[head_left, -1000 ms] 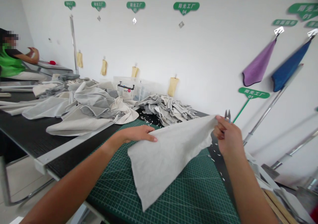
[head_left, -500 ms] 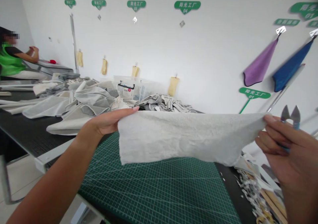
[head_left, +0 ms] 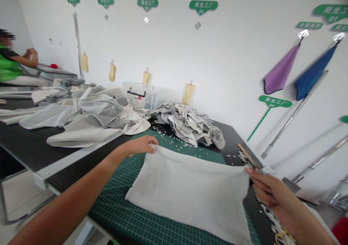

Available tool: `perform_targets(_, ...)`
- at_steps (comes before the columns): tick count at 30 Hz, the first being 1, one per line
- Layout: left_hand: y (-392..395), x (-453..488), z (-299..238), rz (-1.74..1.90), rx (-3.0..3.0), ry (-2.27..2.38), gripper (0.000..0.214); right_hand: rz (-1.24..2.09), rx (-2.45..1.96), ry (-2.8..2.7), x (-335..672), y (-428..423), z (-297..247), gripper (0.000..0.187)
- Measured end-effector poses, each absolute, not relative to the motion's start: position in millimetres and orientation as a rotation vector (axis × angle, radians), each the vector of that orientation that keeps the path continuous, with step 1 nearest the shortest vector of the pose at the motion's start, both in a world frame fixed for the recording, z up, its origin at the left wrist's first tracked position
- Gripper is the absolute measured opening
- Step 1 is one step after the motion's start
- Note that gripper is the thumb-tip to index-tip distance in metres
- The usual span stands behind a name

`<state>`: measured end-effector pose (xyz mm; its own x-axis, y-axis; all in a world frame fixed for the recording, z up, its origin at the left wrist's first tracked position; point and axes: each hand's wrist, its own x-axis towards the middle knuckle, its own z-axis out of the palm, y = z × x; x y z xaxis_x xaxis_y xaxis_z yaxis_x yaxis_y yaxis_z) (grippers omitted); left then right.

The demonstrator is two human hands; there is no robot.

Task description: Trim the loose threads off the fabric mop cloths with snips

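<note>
A pale grey-white cloth (head_left: 190, 192) is stretched between my two hands over a green cutting mat (head_left: 114, 205), its near part lying low across the grid. My left hand (head_left: 141, 145) pinches the far left corner between thumb and fingers. At the far right corner, my right hand (head_left: 268, 189) grips the cloth with closed fingers. Thread snips (head_left: 249, 163), blurred and partly hidden, are also tucked in that hand, blades pointing away from me.
Heaped grey cloths (head_left: 187, 123) lie behind the mat, with a larger pile (head_left: 92, 111) at left and a clear plastic box (head_left: 136, 99) behind. White scraps (head_left: 273, 219) litter the right side. A person in green (head_left: 11, 67) sits far left. Gloves and cloths hang on the wall.
Both hands have lowered the cloth from in front of me toward the mat, and more of its surface shows. The snips have tipped from upright to pointing away.
</note>
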<state>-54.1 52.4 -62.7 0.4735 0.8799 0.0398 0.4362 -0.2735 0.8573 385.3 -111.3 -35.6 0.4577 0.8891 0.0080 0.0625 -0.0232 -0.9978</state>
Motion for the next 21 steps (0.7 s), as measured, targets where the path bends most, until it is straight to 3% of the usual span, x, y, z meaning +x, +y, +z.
perform_targets(2, 64.1, -45.6, -82.6, 0.722, 1.836, 1.21, 0.033, 1.085, -1.487, -0.856, 395.2, -102.5, -63.6, 0.058)
perform_targets(7, 80.7, -39.3, -112.0, 0.668, 1.73, 1.36, 0.028, 1.174, -1.671, -0.762, 406.7, -86.6, -114.1, 0.056)
perform_targets(14, 97.2, -37.1, -138.7, 0.768, 1.63, 1.381, 0.027, 0.891, -1.761, -0.802, 404.5, -77.5, -121.2, 0.033)
perform_targets(21, 106.4, -33.8, -146.5, 0.879, 1.636, 1.429, 0.021, 0.72, -1.761, -0.997, 383.0, -68.7, -106.9, 0.041)
